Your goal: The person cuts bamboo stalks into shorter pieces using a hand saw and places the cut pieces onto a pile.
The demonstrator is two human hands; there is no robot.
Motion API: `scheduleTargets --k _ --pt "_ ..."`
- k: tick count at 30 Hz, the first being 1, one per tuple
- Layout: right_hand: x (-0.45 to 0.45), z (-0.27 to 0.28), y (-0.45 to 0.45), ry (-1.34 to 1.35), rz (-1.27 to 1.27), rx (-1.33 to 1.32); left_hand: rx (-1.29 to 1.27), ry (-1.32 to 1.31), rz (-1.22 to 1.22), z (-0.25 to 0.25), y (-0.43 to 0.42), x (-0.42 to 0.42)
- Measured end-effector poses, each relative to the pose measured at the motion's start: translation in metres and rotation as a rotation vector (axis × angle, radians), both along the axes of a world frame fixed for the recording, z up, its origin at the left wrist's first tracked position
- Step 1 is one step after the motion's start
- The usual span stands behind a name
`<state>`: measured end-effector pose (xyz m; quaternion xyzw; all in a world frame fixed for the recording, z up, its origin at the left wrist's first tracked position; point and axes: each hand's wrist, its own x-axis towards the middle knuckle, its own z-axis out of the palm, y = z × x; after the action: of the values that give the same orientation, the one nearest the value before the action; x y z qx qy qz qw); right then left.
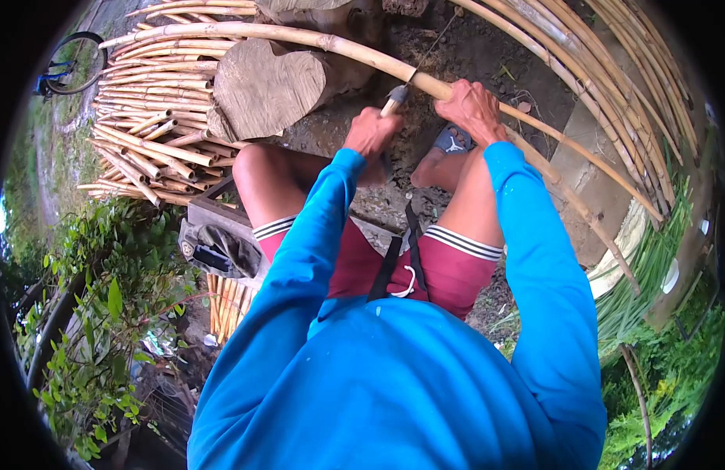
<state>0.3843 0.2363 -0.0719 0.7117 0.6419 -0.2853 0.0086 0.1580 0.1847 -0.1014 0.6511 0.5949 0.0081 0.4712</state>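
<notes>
A long bamboo pole (355,48) runs across my front, from the stacked pieces at the upper left down to the right. My right hand (470,111) is closed around it. In my left hand (370,131) is the pale handle of a knife (395,100), gripped just below the pole. A dark, thin blade, seen nearly edge-on, meets the pole a little left of my right hand and extends beyond it. How deep the edge sits in the bamboo I cannot tell.
A cut log (268,86) stands beneath the pole, beside a pile of short bamboo pieces (155,149). More long poles (605,86) curve along the right, near green leaf strips (641,286). A dark cap-like item (217,249) lies on the bench (229,211) left of my legs.
</notes>
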Motion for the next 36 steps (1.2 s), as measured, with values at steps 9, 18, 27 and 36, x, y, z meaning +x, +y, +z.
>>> scheduleTargets --k 9,18,27,36 --pt "0.008 0.004 0.002 0.027 0.034 -0.078 -0.206 -0.113 0.356 0.039 -0.049 -0.023" --pt "0.003 0.010 -0.007 0.004 0.015 -0.056 -0.021 -0.284 0.303 0.036 0.006 -0.012" --pt "0.000 0.008 -0.008 0.005 0.018 -0.034 -0.160 -0.106 0.305 0.034 -0.009 0.004" --pt "-0.010 0.007 -0.020 -0.066 0.040 -0.019 -0.152 -0.047 0.291 0.016 -0.049 -0.014"
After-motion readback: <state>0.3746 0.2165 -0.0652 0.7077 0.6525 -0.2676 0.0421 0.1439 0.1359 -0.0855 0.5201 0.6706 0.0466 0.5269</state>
